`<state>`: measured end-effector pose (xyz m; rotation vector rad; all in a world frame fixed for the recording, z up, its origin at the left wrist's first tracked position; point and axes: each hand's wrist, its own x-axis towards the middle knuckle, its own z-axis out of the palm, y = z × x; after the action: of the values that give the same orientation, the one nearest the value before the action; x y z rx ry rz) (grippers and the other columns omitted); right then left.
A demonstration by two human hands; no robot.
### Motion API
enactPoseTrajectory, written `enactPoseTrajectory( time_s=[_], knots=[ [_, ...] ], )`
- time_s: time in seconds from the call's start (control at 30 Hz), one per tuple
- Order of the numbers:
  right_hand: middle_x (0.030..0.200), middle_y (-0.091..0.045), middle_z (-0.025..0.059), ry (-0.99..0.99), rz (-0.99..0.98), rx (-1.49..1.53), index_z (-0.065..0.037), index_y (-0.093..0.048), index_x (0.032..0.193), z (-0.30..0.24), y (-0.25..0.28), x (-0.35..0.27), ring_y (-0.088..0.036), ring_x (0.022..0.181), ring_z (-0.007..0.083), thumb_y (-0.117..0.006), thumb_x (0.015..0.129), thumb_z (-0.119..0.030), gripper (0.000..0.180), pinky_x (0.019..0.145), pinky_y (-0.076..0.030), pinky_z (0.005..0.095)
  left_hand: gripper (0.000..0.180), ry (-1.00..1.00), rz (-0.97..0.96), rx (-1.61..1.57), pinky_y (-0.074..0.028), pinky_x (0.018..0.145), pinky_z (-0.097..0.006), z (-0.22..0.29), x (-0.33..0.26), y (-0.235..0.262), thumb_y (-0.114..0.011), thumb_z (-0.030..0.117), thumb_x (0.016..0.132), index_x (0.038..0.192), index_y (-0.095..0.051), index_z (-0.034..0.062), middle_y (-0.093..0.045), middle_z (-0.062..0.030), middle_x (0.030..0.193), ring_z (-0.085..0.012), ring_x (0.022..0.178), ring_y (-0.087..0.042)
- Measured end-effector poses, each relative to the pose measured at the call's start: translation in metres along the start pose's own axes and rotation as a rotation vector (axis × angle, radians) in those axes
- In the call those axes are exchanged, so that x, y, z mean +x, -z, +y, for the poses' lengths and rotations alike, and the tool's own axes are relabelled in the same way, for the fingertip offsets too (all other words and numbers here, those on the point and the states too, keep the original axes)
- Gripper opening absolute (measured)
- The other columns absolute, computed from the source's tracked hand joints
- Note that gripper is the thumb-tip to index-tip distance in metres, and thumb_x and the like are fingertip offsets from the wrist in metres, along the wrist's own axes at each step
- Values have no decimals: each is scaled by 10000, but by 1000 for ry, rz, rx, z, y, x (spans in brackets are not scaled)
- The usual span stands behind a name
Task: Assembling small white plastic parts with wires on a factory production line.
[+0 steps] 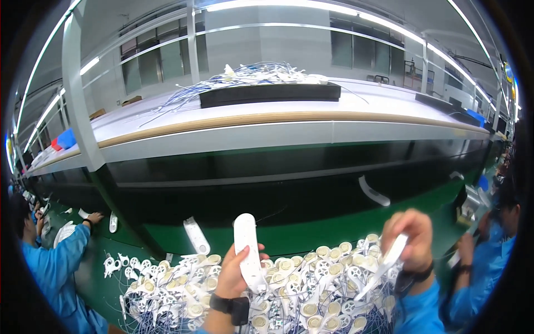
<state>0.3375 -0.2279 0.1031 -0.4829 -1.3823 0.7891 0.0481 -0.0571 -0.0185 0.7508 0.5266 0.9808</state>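
My left hand [229, 276] grips a long, rounded white plastic shell [245, 242], held upright with the thumb across its face. On the right, my right hand [413, 234] is closed around the upper end of a slim white plastic piece [395, 251], which slants down to the left. Below both hands spreads a heap of white plastic parts [311, 309] with round cream discs and thin blue and white wires. Another white shell [196, 236] lies on the green surface, left of my left hand.
Beyond the green surface [161, 236] runs a black belt [267, 192] carrying a curved white strip [374, 192]. A raised shelf [384, 106] holds a black tray [272, 96] piled with wired white parts. Persons in blue work at my left [58, 261] and right [489, 264]. A post [80, 106] stands left.
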Motion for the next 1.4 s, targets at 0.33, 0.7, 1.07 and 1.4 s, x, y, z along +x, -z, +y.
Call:
enactPoseTrajectory(
  time_s=[0.33, 0.7, 1.07, 1.4],
  knots=[
    [924, -643, 82, -275, -60, -556, -30, -716, 1056, 76, -64, -9, -635, 821, 152, -762, 801, -63, 261, 686, -526, 239, 525, 4, -290, 577, -550, 780, -307, -4, -64, -17, -557, -9, 887, 1373, -359, -42, -593, -141, 1166, -178, 932, -646],
    [903, -639, 99, -317, -19, -610, 10, -713, 1027, 102, -71, -7, -645, 800, 170, -753, 765, -1, 265, 670, -525, 249, 584, -63, -310, 987, -489, 807, -331, -3, -68, -20, -595, 110, 862, 1395, -383, -2, -613, -209, 1142, -251, 991, -626],
    [873, -637, 105, -262, 5, -624, 15, -708, 1025, 113, -54, -14, -653, 761, 168, -759, 774, -21, 258, 653, -531, 251, 463, -177, -258, 1101, -525, 634, -360, -18, -64, -30, -645, 176, 888, 1290, -493, 5, -687, -203, 861, -319, 732, -701],
    [980, -620, 88, -165, 49, -699, -30, -675, 1101, 114, -55, -13, -628, 861, 190, -782, 784, -217, 384, 660, -507, 258, 360, -161, -281, 1117, -527, 608, -360, -17, -67, -32, -654, 181, 897, 1195, -571, -4, -689, -193, 811, -317, 706, -706]
  ],
)
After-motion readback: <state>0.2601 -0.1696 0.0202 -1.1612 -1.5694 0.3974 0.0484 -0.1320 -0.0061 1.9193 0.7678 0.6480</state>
